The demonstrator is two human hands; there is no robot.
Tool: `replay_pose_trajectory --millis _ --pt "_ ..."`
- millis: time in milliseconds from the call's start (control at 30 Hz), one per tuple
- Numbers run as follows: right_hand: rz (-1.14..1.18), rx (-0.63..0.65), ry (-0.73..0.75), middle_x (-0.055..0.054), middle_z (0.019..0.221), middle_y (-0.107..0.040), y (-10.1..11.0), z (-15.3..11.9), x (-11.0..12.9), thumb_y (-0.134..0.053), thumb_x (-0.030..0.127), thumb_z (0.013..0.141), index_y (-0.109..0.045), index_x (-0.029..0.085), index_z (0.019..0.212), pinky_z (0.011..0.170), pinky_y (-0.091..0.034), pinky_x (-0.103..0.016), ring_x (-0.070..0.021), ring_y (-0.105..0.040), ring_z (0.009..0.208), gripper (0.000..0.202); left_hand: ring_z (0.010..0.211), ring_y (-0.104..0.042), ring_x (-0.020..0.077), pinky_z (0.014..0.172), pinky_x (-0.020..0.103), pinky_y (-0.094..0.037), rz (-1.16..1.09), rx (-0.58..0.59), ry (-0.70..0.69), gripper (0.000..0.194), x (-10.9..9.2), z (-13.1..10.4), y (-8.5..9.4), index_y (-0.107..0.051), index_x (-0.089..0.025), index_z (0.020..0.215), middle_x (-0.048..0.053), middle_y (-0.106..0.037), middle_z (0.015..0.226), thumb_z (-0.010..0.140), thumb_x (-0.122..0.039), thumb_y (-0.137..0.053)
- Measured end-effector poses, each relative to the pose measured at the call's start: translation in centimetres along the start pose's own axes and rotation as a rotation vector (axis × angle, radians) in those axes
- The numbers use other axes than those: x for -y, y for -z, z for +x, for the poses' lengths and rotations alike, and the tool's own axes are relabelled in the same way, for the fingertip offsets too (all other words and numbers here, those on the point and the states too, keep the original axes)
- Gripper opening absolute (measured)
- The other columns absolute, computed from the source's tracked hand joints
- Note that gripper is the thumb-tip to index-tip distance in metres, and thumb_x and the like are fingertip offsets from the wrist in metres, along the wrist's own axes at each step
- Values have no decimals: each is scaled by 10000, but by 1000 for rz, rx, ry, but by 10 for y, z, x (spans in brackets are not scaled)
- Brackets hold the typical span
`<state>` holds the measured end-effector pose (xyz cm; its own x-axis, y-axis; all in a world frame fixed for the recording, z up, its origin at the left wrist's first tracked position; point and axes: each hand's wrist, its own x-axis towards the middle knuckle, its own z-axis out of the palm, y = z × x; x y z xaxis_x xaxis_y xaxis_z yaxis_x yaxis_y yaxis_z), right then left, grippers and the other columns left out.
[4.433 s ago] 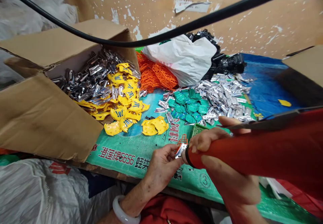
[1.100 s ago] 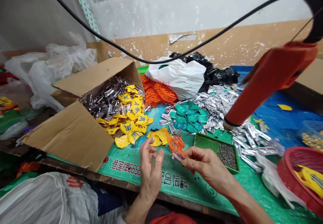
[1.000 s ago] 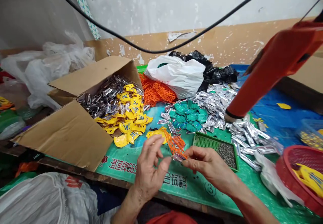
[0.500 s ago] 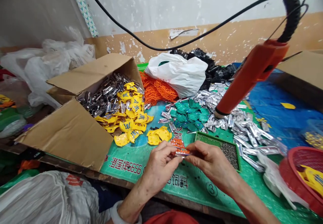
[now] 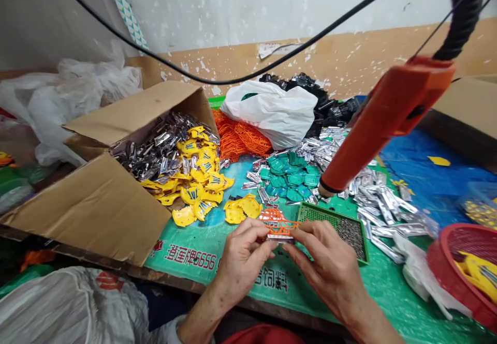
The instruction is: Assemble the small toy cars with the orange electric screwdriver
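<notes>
Between my hands is an orange plastic lattice frame (image 5: 280, 226) with a shiny silver plastic strip (image 5: 280, 238) along its lower edge. My left hand (image 5: 243, 253) pinches the left end of these parts between thumb and fingers. At the right end, my right hand (image 5: 330, 253) has its fingertips on the orange frame, its thumb a little lower near the strip. A green tray (image 5: 367, 235) of small dark metal screws lies just behind my right hand. Beyond my left fingers are loose yellow plastic shells (image 5: 243, 208).
An orange electric screwdriver (image 5: 388, 121) hangs at right on a black cable. At left, a cardboard box (image 5: 89, 209) spills silver and yellow parts. Green parts (image 5: 291, 176), silver strips (image 5: 382, 209), orange lattices (image 5: 240, 134) and a white bag (image 5: 272, 108) lie behind; a red basket (image 5: 446, 277) stands right.
The orange lattice now shows stretched between both hands over the silver strip. My right hand has shifted slightly right and its fingers have straightened. The view has moved a little.
</notes>
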<state>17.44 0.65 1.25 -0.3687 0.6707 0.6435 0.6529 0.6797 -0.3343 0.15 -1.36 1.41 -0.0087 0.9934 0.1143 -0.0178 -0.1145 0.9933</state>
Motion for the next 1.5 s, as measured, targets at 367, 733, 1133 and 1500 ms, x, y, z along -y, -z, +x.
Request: replay_pose_trajectory --millis 367,733,1133,1500 --pt "67 -136 83 -40 711 -634 3 -4 2 -610 148 851 -606 177 898 566 -443 -264 -133 -531 639 55 740 -601 180 686 269 -471 221 27 -216 182 -9 2 5 -773 -225 844 61 -669 791 729 -96 -715" --pt "28 -164 129 -64 742 -676 9 -10 3 -642 124 821 -614 143 948 611 -452 -297 -159 -577 700 131 770 -653 195 703 283 -528 321 123 -343 283 -5 -1 11 -763 -262 926 66 -706 827 737 -68 -683" --pt "23 -137 122 -56 725 -681 11 -13 8 -652 137 817 -632 135 885 602 -414 -294 -155 -564 678 71 756 -672 185 691 255 -546 523 204 -568 368 -1 -1 21 -711 -267 1038 54 -720 837 746 -51 -657" --pt "-23 -124 121 -42 764 -708 14 -15 7 -646 166 831 -635 155 916 629 -441 -302 -158 -585 699 85 820 -689 191 724 237 -556 591 261 -631 395 0 -1 22 -680 -231 1087 78 -724 896 754 -26 -627"
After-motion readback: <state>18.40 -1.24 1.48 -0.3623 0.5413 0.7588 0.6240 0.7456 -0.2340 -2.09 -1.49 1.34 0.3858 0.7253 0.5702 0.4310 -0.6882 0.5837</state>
